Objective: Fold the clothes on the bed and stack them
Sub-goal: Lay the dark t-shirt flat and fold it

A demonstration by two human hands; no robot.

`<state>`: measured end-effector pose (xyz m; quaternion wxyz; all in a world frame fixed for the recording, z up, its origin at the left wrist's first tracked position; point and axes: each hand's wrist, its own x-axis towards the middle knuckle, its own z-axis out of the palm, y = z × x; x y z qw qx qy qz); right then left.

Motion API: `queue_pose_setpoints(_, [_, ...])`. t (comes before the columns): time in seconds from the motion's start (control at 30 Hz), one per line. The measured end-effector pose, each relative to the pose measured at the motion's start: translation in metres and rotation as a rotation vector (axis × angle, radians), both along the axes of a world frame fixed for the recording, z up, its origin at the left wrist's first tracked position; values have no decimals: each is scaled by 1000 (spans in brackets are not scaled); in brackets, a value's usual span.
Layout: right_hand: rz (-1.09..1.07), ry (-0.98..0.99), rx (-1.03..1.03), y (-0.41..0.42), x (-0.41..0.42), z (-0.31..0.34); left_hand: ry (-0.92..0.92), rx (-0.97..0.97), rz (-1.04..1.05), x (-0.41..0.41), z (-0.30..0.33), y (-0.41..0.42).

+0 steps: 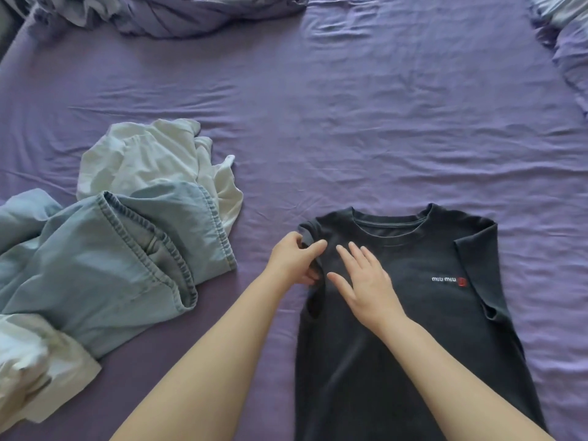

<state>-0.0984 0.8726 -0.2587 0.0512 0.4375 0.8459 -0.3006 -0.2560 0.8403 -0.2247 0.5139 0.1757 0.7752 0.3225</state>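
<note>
A dark grey T-shirt [413, 329] lies flat on the purple bed sheet [350, 122], collar away from me, with a small white and red logo on its chest. Its right sleeve is folded in over the body. My left hand [294, 261] pinches the left sleeve at the shirt's edge. My right hand [366, 281] rests flat on the chest with its fingers spread. To the left lie crumpled light blue jeans [105, 265] over a white garment [152, 157]. Another white garment [35, 361] lies bunched at the near left.
A rumpled purple duvet [178, 14] is heaped along the far edge of the bed. A pillow corner [566, 33] shows at the far right. Bare sheet stretches beyond the T-shirt and to its right.
</note>
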Motion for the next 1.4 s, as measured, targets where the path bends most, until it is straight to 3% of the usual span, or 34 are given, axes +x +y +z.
queue_pose_setpoints(0.03, [-37,35,-15,4,3,2,-138,16,16,8,2,5])
queue_pose_setpoints(0.1, [-82,83,-29,12,11,5,-184,50,-15,26,-2,12])
queue_pose_setpoints(0.17, [-88,96,-35,17,20,4,152,102,-231,37,-19,10])
queue_pose_setpoints(0.23, [-57,60,-38,19,29,1,581,101,-602,41,-36,1])
queue_pose_setpoints(0.27, [-33,21,-33,19,33,0,707,56,-765,43,-41,-4])
queue_pose_setpoints(0.33, [32,-96,27,18,43,-4,828,-83,-964,47,-47,-11])
queue_pose_setpoints(0.4, [122,-227,119,18,54,-12,871,-185,-1028,48,-49,-13])
queue_pose_setpoints(0.67, [275,-315,308,7,99,-45,970,-344,-1091,48,-50,-2])
queue_pose_setpoints(0.8, [285,-290,304,-11,128,-41,1023,-210,-1124,100,-36,-30])
queue_pose_setpoints(0.93, [289,-267,238,-44,166,-31,887,-87,-1103,169,-31,-84])
queue_pose_setpoints(1.17, [391,-172,146,-124,241,-28,735,-103,-1140,244,-37,-180])
queue_pose_setpoints(1.4, [377,-168,108,-179,280,-30,750,-74,-1165,267,-43,-223])
